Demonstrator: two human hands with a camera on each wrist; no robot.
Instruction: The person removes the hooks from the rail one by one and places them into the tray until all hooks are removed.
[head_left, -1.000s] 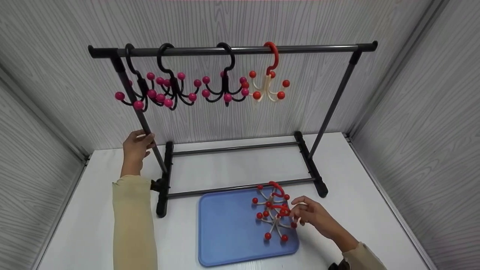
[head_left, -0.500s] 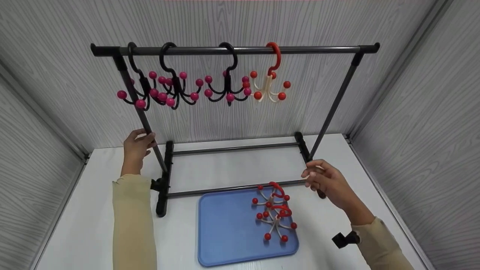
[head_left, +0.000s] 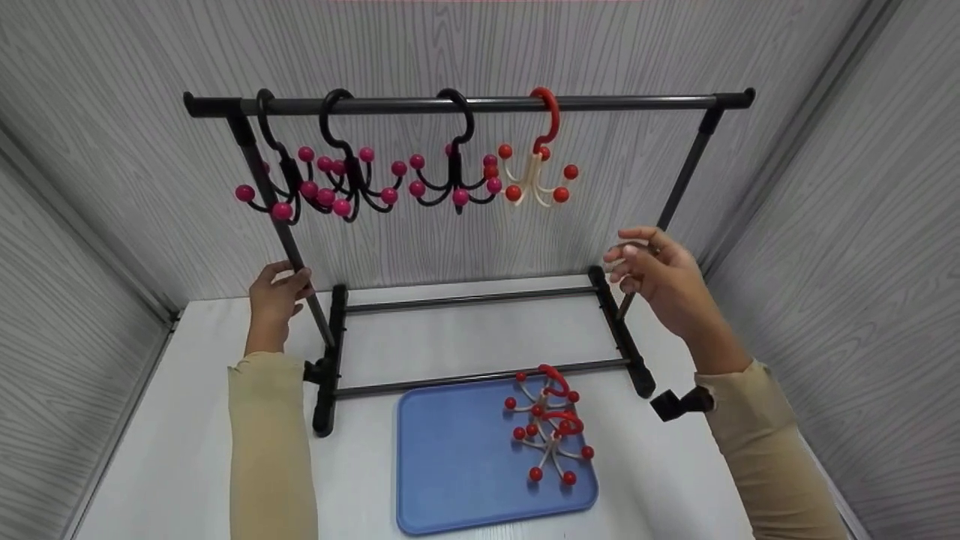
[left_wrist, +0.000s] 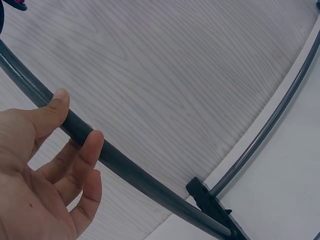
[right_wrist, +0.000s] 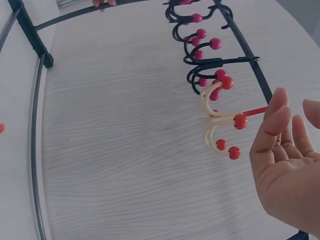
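1 garment-style rack stands on the white table (head_left: 480,334), with 1 top rail (head_left: 637,103), 2 uprights, 2 black feet and 2 lower crossbars. 4 multi-arm hangers are on the rail: 3 black hangers (head_left: 352,176) with pink balls toward the left, and 1 cream hanger (head_left: 535,172) with a red hook right of them; 6 red balls show on it in the head view. 2 more cream hangers (head_left: 553,446) with red hooks lie on the right side of 1 blue tray (head_left: 450,457), overlapping in view; their balls crowd too closely to count surely. The tray sits at the rack's front crossbar (head_left: 480,381).

The left hand (head_left: 279,296) grasps the left upright (head_left: 286,240) between thumb and fingers. The right hand (head_left: 660,281) is raised before the right upright (head_left: 681,184), its fingers loosely bent and holding nothing; whether it touches the post, I cannot tell. 2 tan sleeves (head_left: 270,442) cover the forearms.
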